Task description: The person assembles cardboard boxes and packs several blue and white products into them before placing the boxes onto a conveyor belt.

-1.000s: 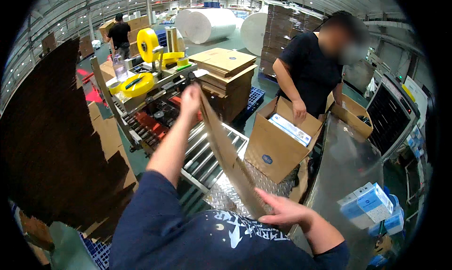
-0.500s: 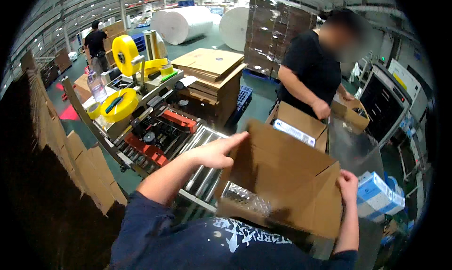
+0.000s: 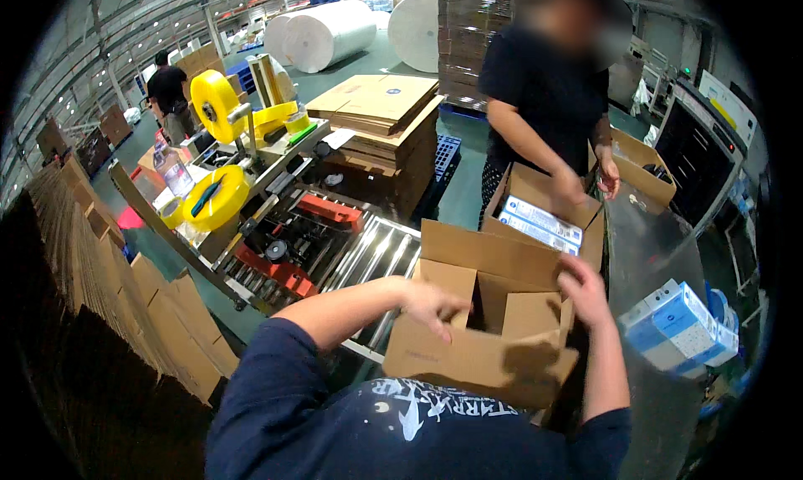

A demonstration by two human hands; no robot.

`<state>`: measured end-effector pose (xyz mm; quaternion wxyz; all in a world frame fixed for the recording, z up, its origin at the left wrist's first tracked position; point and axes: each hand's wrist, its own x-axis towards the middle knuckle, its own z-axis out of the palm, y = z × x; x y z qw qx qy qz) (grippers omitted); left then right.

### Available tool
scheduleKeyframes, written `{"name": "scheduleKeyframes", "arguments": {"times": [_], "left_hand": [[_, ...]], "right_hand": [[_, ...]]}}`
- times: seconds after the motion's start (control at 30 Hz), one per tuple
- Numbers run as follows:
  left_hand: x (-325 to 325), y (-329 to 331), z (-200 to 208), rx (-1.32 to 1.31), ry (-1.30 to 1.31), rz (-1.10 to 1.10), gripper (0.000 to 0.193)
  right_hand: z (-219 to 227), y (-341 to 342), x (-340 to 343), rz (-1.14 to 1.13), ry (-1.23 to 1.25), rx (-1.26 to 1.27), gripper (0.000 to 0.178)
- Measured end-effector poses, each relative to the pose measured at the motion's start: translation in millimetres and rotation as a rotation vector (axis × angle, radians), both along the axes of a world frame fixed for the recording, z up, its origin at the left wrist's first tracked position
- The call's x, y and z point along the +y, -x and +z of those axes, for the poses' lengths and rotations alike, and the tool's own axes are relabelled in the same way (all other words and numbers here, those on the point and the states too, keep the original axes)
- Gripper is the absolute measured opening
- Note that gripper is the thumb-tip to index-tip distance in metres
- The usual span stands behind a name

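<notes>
Two hands on one brown cardboard box (image 3: 481, 354), sitting open right in front of the person at the end of the roller conveyor (image 3: 368, 258). Left hand (image 3: 431, 304) has its fingers curled down over the near-left flap, right hand (image 3: 583, 289) presses loosely bent fingers on the right inner flap. Beyond it a co-worker (image 3: 552, 87) reaches into another open carton (image 3: 544, 216) holding a white and blue pack. Blue-and-white packages (image 3: 677, 329) sit off right, flat cartons (image 3: 376, 103) stacked behind, yellow tape rolls (image 3: 216, 197) left.

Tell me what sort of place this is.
Likely a warehouse packing line: a roller conveyor with yellow tape rolls, stacked flat cartons, and both hands folding an open cardboard box.
</notes>
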<state>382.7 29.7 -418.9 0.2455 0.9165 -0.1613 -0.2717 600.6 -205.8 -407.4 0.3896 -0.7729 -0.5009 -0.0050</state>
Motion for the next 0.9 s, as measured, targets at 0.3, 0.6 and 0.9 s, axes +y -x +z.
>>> {"name": "scheduleKeyframes", "arguments": {"times": [0.3, 0.6, 0.9], "left_hand": [[11.2, 42.7, -109.4, -0.131, 0.913, 1.002, 0.091], [-68.9, 24.5, -320.0, 0.424, 1.222, 1.608, 0.055], [59.6, 115.8, -20.8, -0.392, 0.818, 1.505, 0.041]], "right_hand": [[-77.9, 62.5, -27.5, 0.051, 0.339, -0.478, 0.047], [-139.5, -107.0, -187.7, -0.467, -0.223, 1.108, 0.053], [-179.8, 13.2, -65.0, 0.029, -0.069, 1.486, 0.075]]}}
